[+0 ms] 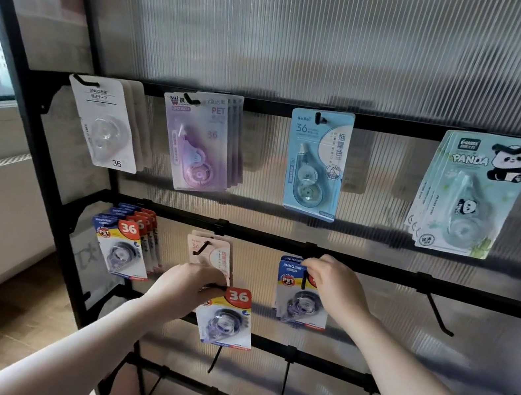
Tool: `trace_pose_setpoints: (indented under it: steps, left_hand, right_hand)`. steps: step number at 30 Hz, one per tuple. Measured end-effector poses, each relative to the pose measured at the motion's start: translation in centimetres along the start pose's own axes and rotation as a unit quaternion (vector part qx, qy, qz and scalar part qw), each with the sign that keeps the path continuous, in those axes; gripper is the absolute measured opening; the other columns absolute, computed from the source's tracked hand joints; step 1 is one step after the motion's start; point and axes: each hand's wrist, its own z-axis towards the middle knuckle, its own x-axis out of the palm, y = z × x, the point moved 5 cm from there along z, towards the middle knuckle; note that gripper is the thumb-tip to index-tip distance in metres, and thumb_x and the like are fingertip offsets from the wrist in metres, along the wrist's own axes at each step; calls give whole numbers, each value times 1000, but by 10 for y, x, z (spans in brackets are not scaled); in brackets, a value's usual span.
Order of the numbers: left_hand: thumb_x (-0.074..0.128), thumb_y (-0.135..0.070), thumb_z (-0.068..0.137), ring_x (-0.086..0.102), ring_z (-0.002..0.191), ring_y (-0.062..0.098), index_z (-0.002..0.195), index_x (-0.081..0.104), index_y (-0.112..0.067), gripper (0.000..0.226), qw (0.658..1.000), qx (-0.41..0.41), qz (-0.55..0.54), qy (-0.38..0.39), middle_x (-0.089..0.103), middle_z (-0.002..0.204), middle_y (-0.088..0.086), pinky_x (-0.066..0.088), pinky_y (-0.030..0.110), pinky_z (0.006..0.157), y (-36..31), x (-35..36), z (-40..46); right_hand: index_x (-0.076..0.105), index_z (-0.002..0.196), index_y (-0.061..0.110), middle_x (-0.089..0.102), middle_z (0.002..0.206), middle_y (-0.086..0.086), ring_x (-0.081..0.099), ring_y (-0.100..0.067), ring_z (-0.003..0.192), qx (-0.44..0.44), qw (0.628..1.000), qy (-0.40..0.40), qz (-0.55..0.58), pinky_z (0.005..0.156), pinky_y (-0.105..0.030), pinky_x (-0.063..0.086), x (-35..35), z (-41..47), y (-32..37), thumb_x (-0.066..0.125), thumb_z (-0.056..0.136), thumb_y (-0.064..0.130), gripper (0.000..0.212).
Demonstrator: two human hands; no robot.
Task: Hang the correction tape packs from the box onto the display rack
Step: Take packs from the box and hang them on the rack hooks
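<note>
My left hand [188, 289] grips the top of a blue, yellow and red correction tape pack [227, 320] marked 36, held in front of the black display rack [378, 270] below its middle rail. My right hand [335, 285] pinches the top of a matching pack [299, 294] at a hook on the middle rail, with another such pack behind it. The box is out of view.
Top rail holds white packs [105, 124], purple packs [198, 144], a blue pack [317, 165] and panda packs [468, 195]. Middle rail holds several 36 packs [125, 243] and pink packs [211, 251]. A bare hook [438, 314] juts at right. More bare hooks [283, 386] hang below.
</note>
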Motion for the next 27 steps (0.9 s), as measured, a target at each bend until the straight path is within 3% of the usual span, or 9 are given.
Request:
trace_pose_setpoints:
  steps: [10,17,21,27]
  left_hand:
    - [57,-32,91,59,81,8,104,68,-22,19,1000,18,-10,-10,68,97,-8,47,23,69,-23,3,16]
    - [60,-30,89,61,81,8,100,69,-20,17,998,45,-50,-15,69,96,-7,51,31,74,-56,1,32]
    - [61,-28,89,62,90,10,105,69,-19,21,995,75,-65,-34,68,103,-7,47,21,75,-85,2,37]
    - [60,-27,90,63,89,15,105,69,-17,21,991,97,-80,-49,69,102,-3,51,31,73,-109,10,43]
  right_hand:
    - [60,123,19,61,108,-1,58,-20,100,4,1000,-14,-15,80,-33,48,-11,-10,-17,49,96,19,29]
    - [60,121,17,60,110,-1,56,-17,99,29,998,-36,-49,76,-27,45,-36,-35,-42,45,98,24,29]
    - [60,121,18,58,108,1,55,-15,97,40,996,-34,-72,69,-21,36,-43,-46,-52,44,98,25,29]
    - [61,119,18,59,108,1,56,-17,95,57,995,-34,-71,76,-24,44,-48,-60,-67,46,97,24,27]
